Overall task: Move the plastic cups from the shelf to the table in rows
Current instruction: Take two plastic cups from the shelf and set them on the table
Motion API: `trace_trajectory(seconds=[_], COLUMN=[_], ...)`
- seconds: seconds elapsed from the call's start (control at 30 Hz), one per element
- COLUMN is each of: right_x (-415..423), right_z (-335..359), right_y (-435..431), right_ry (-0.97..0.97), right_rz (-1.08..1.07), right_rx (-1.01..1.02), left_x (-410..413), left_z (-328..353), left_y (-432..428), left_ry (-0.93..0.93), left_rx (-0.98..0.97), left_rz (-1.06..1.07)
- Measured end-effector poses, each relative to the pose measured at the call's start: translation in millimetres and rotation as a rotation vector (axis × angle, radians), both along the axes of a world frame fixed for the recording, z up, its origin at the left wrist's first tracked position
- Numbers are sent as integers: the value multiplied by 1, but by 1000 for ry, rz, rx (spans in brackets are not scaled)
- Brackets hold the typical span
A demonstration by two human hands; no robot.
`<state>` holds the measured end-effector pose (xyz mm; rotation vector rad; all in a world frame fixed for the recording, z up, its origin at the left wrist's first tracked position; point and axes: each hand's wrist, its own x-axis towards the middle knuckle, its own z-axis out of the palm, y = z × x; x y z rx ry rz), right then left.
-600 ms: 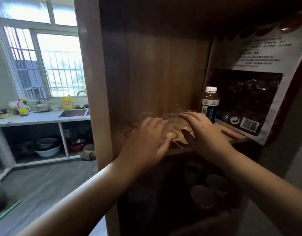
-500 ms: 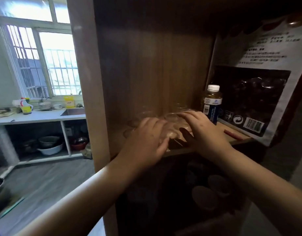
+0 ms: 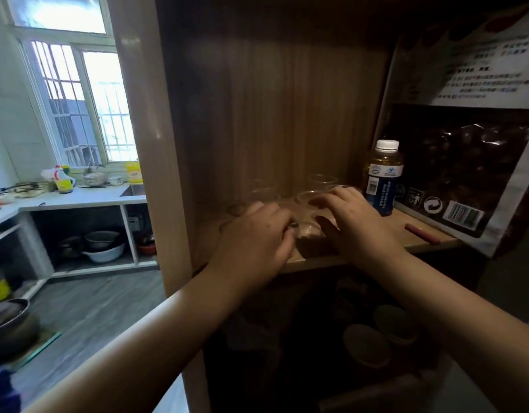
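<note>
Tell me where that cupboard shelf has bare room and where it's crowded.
Bare board shows on the shelf between the bottle and the red stick, and along the front edge toward the big bag. The middle is crowded: clear plastic cups cluster there under the left hand and right hand.

Shelf (image 3: 421, 244): front edge open at 6 o'clock. Left side panel (image 3: 155, 144) closes 9 o'clock; back panel (image 3: 287, 114) closes 12. Clear plastic cups (image 3: 312, 196) crowd the centre under both hands. Bottle (image 3: 382, 177) and leaning bag (image 3: 466, 174) block 3 o'clock. Bare board lies between bottle and front edge.
</note>
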<state>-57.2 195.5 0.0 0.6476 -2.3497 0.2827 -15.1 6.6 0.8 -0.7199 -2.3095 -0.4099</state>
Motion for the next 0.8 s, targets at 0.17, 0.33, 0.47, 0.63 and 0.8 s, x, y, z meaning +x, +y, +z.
trace_trajectory(seconds=[0.17,0.33,0.47,0.63,0.8], right_x=[7,40,80,138,197], right_z=[3,10,14,11,6], right_y=[2,-1,-11,-50,-131], right_ry=[9,60,69,88,114], right_rz=[19,60,78,122,285], right_rx=[-11,-34,-43,-52,-49], left_x=[10,33,66,129,211], left_z=[0,0,0,-1,-8], left_y=[-3,-14,-30,-66,-141], left_ry=[-15,-5,12,48,95], left_rx=[28,37,46,89,77], left_rz=[9,15,23,78,218])
